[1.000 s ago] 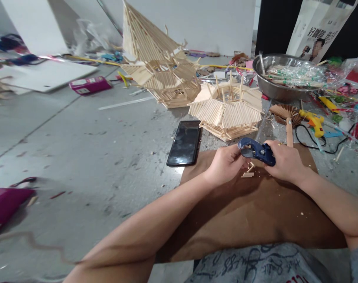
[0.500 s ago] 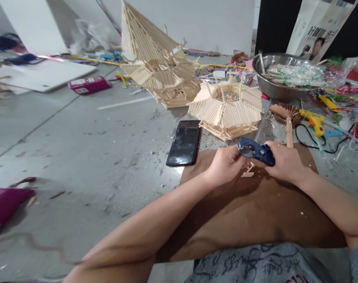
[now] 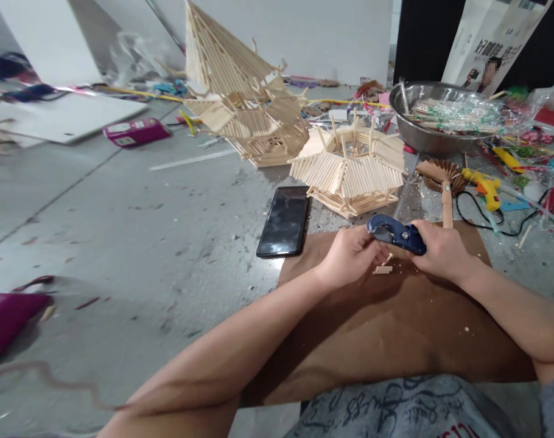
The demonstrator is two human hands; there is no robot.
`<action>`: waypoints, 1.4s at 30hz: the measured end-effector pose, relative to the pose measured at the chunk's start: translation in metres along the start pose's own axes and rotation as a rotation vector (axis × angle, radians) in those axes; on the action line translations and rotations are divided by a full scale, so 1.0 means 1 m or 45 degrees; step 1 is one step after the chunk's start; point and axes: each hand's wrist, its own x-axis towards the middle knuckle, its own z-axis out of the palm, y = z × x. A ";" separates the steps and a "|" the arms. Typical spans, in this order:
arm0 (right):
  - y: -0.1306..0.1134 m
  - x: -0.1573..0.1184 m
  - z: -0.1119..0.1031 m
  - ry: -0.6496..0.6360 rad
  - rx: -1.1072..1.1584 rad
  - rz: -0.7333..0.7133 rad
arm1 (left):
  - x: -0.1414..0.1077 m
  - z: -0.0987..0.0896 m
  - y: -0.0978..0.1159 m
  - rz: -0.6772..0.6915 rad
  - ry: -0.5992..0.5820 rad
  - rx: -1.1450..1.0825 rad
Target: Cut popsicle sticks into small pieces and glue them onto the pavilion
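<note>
My right hand [image 3: 444, 249] grips the handles of a dark blue hand cutter [image 3: 399, 236] with a curved, hooked jaw that points left. Against that jaw, the fingers of my left hand [image 3: 350, 254] are pinched together; whatever they hold is hidden behind the fingers and the tool. Several short cut pieces of wooden stick [image 3: 383, 270] lie on the brown sheet [image 3: 386, 328] just below. Beyond my hands stands an eight-sided-looking roof model [image 3: 350, 170] of pale sticks, with upright posts around its open middle.
Left of my hands lies a black phone [image 3: 284, 220]. A taller stick model [image 3: 245, 97] with a pointed roof stands behind. To the right are a steel bowl [image 3: 434, 143] of wrapped sticks, a yellow glue gun [image 3: 486, 187] with a black cord, a brown paper fan [image 3: 445, 188] and scattered craft scraps.
My left fingers have shifted slightly downward beside the jaw, covering a little more of the loose stick pieces. The cutter and my right hand have stayed nearly still.
</note>
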 end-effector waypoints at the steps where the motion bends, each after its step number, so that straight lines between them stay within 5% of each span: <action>1: 0.000 0.000 -0.001 -0.014 0.006 0.014 | 0.000 0.000 0.000 -0.021 0.000 -0.027; 14: -0.003 0.005 -0.008 -0.317 0.260 0.200 | 0.002 0.001 0.004 -0.153 0.014 -0.120; 25: 0.000 0.003 -0.007 -0.148 0.024 0.080 | 0.001 -0.001 0.002 -0.094 0.008 -0.067; 31: -0.002 0.004 -0.011 -0.261 0.082 0.152 | 0.001 0.001 0.005 -0.208 -0.002 -0.225; 36: -0.005 0.008 -0.015 -0.376 0.364 0.254 | 0.002 0.000 0.006 -0.273 0.008 -0.312; 42: 0.002 0.015 -0.024 -0.559 1.100 0.430 | 0.001 -0.001 0.007 -0.123 -0.020 -0.113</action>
